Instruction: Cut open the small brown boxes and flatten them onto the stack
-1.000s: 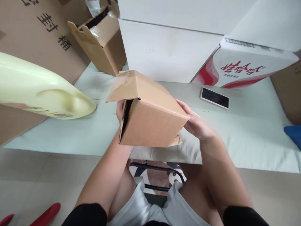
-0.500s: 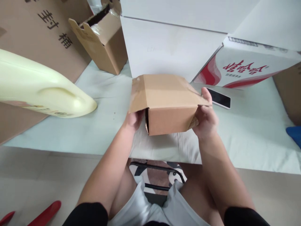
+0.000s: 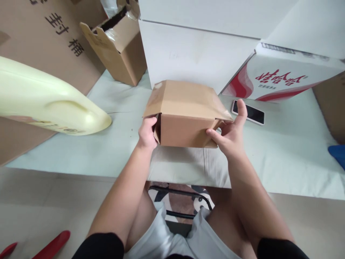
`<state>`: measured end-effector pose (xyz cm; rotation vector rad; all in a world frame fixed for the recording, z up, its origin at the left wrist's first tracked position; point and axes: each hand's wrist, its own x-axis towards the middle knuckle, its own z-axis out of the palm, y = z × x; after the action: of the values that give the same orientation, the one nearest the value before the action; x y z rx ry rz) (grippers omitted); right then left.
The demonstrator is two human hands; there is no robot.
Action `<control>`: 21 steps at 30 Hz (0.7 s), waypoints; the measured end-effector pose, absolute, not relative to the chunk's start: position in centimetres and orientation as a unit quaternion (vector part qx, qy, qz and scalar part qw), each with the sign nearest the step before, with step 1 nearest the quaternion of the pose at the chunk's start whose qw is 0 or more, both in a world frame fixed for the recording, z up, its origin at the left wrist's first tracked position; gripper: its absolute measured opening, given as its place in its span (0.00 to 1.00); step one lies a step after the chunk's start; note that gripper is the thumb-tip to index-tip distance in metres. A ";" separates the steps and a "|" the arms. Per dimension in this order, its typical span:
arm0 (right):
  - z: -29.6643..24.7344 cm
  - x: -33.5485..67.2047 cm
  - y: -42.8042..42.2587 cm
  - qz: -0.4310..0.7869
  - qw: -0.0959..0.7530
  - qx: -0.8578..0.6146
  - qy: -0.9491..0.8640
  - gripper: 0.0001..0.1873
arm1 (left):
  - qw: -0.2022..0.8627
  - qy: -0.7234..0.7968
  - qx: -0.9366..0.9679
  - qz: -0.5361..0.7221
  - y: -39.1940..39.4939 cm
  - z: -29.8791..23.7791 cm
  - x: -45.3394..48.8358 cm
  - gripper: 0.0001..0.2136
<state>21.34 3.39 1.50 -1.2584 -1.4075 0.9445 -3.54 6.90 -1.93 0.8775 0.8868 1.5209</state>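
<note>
A small brown cardboard box (image 3: pixel 188 131) lies between my hands at the middle of the table, its top flaps sticking out at both ends. My left hand (image 3: pixel 147 133) is closed around the left end, its fingertips partly hidden in the gap under the flap. At the right end, my right hand (image 3: pixel 230 135) grips the side flaps with one digit against the front face and another raised clear of the box. Some of its fingers are hidden under the flap. Just behind the right hand lies a phone (image 3: pixel 254 114), face up.
Large white boxes (image 3: pixel 194 54) stand behind, with a red-and-white carton (image 3: pixel 283 79) at the right. An open brown box (image 3: pixel 126 57) is at the back left. A pale yellow plastic container (image 3: pixel 59 100) juts in from the left. A light green cloth (image 3: pixel 113 154) covers the table.
The box has shifted slightly left and its front has tipped up. My left hand has moved left and come out from beneath the flap. The right hand's fingers have spread around the right corner.
</note>
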 end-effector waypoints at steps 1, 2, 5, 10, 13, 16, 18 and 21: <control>1.3 21.4 3.5 0.381 0.495 -0.529 -0.574 0.64 | 0.547 0.372 0.391 0.640 6.9 -2.0 -3.7 0.17; 1.1 21.5 3.6 0.369 0.500 -0.539 -0.569 0.63 | 0.533 0.378 0.416 0.632 7.0 -2.1 -3.9 0.18; 0.6 21.7 3.9 0.322 0.515 -0.560 -0.563 0.60 | 0.493 0.416 0.487 0.589 7.1 -2.1 -4.3 0.20; 0.0 22.2 4.2 0.299 0.524 -0.589 -0.537 0.48 | 0.438 0.476 0.548 0.531 6.8 -1.1 -4.7 0.28; -0.4 22.3 4.3 0.321 0.539 -0.588 -0.511 0.37 | 0.361 0.553 0.544 0.517 6.6 -0.6 -4.8 0.30; -0.5 22.1 4.5 0.346 0.551 -0.582 -0.489 0.28 | 0.298 0.590 0.531 0.531 6.5 -0.8 -4.8 0.26; -0.3 22.0 4.6 0.334 0.558 -0.587 -0.482 0.25 | 0.310 0.563 0.530 0.553 6.5 -1.1 -4.7 0.22; 0.0 22.0 4.8 0.314 0.583 -0.598 -0.451 0.22 | 0.412 0.457 0.496 0.613 6.8 -1.5 -4.7 0.20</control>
<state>22.00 4.78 -0.02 -1.3962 -1.0515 0.7335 -4.72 6.75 -1.47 1.2467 1.1490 1.5432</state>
